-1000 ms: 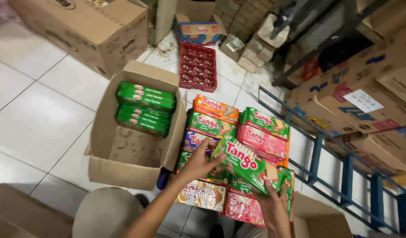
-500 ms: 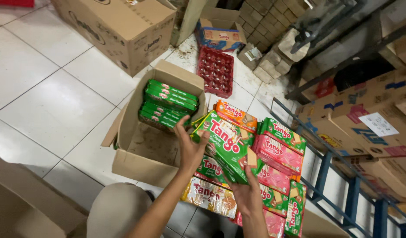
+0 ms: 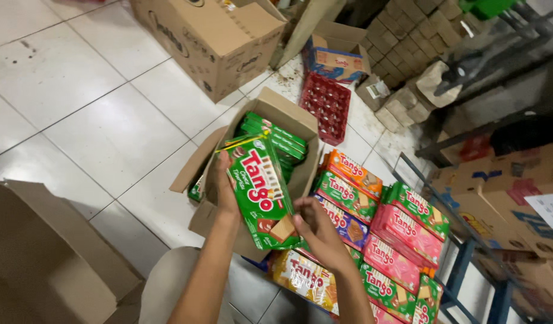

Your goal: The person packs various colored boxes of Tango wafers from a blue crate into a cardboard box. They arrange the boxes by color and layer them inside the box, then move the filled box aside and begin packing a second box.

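Head view. The green wafer pack (image 3: 261,195) covers most of the open cardboard box (image 3: 297,117) beneath it, so the box floor is hidden; only the green packs (image 3: 276,135) stacked at its 12 o'clock end show. The left hand (image 3: 225,183) grips the pack's 9 o'clock edge, fingers curled behind and out of sight. The right hand (image 3: 315,228) holds the 5 o'clock corner, fingers closed narrowly on it. At 3 o'clock lies a heap of wafer packs (image 3: 378,234), cut off at the bottom edge. White floor tiles (image 3: 78,96) carry a red crate (image 3: 327,108) and a large carton (image 3: 216,36) at 12 o'clock.
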